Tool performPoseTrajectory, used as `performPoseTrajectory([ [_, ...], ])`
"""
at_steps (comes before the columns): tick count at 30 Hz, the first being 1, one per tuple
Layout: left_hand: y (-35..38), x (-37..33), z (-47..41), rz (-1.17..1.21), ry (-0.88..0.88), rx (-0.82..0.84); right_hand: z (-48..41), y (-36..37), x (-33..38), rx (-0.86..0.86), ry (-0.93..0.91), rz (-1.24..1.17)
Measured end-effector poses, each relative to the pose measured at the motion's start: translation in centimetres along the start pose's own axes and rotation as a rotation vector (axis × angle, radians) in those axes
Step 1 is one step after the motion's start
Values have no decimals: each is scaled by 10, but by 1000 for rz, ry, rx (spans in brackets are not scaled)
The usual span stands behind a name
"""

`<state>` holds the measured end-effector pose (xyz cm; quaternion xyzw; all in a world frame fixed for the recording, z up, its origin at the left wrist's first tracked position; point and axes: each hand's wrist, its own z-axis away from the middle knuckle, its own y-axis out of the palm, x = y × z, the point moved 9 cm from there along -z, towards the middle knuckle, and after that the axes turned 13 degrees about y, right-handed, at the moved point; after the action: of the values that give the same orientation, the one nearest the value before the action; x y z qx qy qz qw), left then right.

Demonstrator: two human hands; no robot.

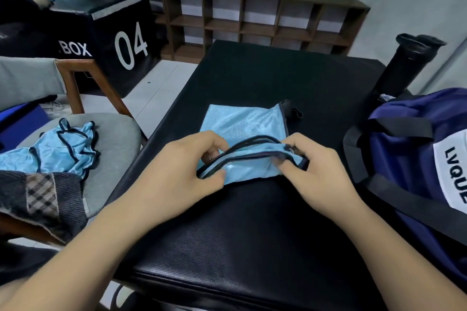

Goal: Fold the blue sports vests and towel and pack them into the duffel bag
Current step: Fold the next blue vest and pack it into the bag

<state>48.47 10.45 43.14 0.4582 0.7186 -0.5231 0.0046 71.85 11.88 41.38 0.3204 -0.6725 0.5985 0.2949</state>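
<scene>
On the left chair (118,131), the unfolded vests (68,149) wait their turn. The left hand (182,171) and right hand (321,171) both pinch the near edge of the vest (240,121) on the black pad (252,235), probably to fold it. The duffel bag (404,159) stands just right, within reach.

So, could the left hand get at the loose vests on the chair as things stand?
Probably yes. The loose vests lie in the open on the chair seat, off to the side of the left hand, with nothing between. It would first have to release the half-folded vest it grips.
</scene>
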Motion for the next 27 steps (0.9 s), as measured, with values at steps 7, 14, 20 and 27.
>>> performPoseTrajectory([
  [7, -6, 26, 5, 58, -159, 38, -7, -8, -9, -24, 91, -145],
  [14, 18, 54, 13, 739, -474, -222, -6, -11, -11, -80, 109, -163],
  [20, 28, 66, 17, 607, -541, -280, -9, -3, -22, -23, 172, -48],
  [27, 30, 71, 14, 621, -512, -181, -17, -13, -33, -96, 204, -90],
])
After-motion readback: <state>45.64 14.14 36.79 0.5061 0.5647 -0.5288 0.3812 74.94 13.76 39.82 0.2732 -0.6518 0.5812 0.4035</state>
